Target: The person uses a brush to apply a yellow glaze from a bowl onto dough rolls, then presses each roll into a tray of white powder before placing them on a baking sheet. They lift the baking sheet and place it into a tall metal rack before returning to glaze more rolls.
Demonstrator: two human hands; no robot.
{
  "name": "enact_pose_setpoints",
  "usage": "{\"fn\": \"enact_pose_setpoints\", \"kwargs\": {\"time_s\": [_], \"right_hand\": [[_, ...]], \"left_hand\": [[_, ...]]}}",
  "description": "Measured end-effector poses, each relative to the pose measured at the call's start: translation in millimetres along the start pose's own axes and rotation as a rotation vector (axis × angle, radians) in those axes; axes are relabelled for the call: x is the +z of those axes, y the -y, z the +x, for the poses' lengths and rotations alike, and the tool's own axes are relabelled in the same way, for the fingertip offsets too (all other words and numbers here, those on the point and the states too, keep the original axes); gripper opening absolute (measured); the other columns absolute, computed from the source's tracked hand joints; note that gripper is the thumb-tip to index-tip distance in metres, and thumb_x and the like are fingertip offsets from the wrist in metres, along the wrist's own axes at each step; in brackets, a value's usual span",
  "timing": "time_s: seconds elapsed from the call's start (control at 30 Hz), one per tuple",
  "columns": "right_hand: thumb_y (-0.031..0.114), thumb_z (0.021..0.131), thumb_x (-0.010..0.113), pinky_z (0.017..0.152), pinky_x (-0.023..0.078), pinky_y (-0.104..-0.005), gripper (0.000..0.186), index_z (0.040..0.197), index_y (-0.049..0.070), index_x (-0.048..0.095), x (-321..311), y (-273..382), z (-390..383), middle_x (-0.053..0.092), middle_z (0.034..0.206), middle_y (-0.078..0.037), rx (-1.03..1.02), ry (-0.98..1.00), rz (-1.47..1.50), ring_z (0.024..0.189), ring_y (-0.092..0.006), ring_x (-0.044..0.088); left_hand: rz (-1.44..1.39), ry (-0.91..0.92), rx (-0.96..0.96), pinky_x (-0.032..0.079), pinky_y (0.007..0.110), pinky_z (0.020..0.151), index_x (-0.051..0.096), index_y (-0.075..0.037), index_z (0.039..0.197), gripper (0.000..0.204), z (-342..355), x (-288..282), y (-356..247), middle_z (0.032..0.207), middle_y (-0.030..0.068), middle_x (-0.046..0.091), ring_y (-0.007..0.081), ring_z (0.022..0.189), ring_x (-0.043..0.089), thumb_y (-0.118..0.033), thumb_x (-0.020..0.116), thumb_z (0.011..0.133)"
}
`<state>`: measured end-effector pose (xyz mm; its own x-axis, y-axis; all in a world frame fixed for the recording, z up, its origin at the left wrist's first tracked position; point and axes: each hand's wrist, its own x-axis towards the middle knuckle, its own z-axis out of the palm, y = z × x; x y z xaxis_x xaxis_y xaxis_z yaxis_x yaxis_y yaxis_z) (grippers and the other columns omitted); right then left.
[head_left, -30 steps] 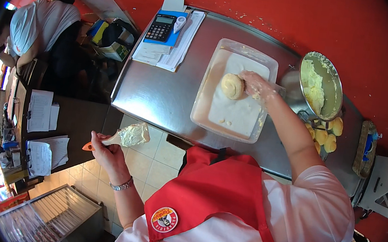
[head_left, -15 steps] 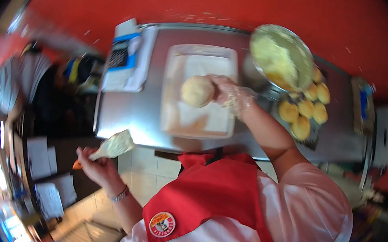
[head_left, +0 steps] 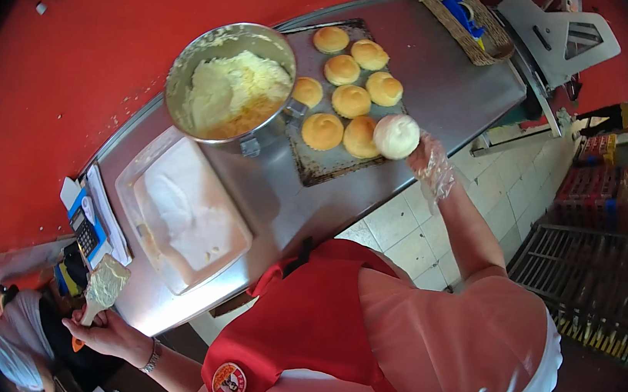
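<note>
My left hand (head_left: 106, 333) is closed round the handle of a spatula (head_left: 104, 286), its blade thickly coated with pale cream, at the lower left near the table's end. In my right hand (head_left: 430, 163), covered by a clear plastic glove, is a round bun coated white (head_left: 397, 136). That bun is held over the near right edge of a dark baking tray (head_left: 306, 153), close to several golden buns (head_left: 351, 101) lying there. A steel bowl (head_left: 173, 95) of pale yellow cream (head_left: 225, 93) stands left of the tray.
A plastic tub (head_left: 141, 234) with white powder sits on the steel table (head_left: 281, 212). Beyond it lie a calculator (head_left: 85, 230) and papers. A wicker basket (head_left: 493, 55) stands at the far right. Another person (head_left: 23, 337) is at the lower left; a metal rack (head_left: 592, 266) is at right.
My view has turned right. My right hand has carried the bun from above the tub to the tray, and the bun now looks whiter. My left hand still holds the spatula.
</note>
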<state>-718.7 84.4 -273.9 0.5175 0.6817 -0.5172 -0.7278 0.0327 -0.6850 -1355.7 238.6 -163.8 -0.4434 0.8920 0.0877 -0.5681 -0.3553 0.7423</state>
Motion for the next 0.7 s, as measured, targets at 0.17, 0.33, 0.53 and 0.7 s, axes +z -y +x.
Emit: {"fn": "enact_pose_setpoints", "kwargs": {"time_s": [0.17,0.33,0.53,0.7], "right_hand": [[0.008,0.096,0.032,0.101,0.046,-0.0372,0.035,0.125,-0.008,0.042,-117,-48,110,0.053,0.125,-0.018,-0.264,0.135,0.487,0.113,-0.0266,0.055],[0.004,0.090,0.047,0.082,0.053,-0.0330,0.022,0.110,-0.004,0.053,-92,-62,107,0.060,0.109,-0.013,-0.195,-0.225,0.427,0.096,-0.0245,0.061],[0.005,0.086,0.059,0.069,0.057,-0.0314,0.019,0.101,-0.007,0.056,-115,-66,66,0.062,0.094,-0.016,-0.073,-0.245,0.226,0.078,-0.0237,0.062],[0.009,0.083,0.063,0.062,0.052,-0.0286,0.017,0.096,-0.002,0.060,-112,-70,36,0.062,0.084,-0.009,0.034,-0.175,0.030,0.073,-0.0201,0.060]], "left_hand": [[0.033,-0.097,-0.044,0.051,0.032,0.080,0.055,-0.008,0.079,0.019,-37,87,39,0.072,-0.0003,0.058,0.0109,0.069,0.058,-0.023,0.062,0.089],[0.098,-0.051,-0.050,0.051,0.031,0.079,0.055,-0.008,0.078,0.020,-47,95,48,0.072,0.0004,0.058,0.0110,0.069,0.059,-0.024,0.062,0.089],[0.037,0.078,-0.059,0.048,0.024,0.064,0.057,-0.006,0.085,0.022,-25,60,40,0.072,0.0030,0.058,0.0132,0.066,0.060,-0.027,0.058,0.091],[0.104,-0.077,0.025,0.052,0.028,0.074,0.056,-0.009,0.077,0.021,-59,114,45,0.071,0.0005,0.059,0.0114,0.068,0.060,-0.025,0.063,0.088]]}}
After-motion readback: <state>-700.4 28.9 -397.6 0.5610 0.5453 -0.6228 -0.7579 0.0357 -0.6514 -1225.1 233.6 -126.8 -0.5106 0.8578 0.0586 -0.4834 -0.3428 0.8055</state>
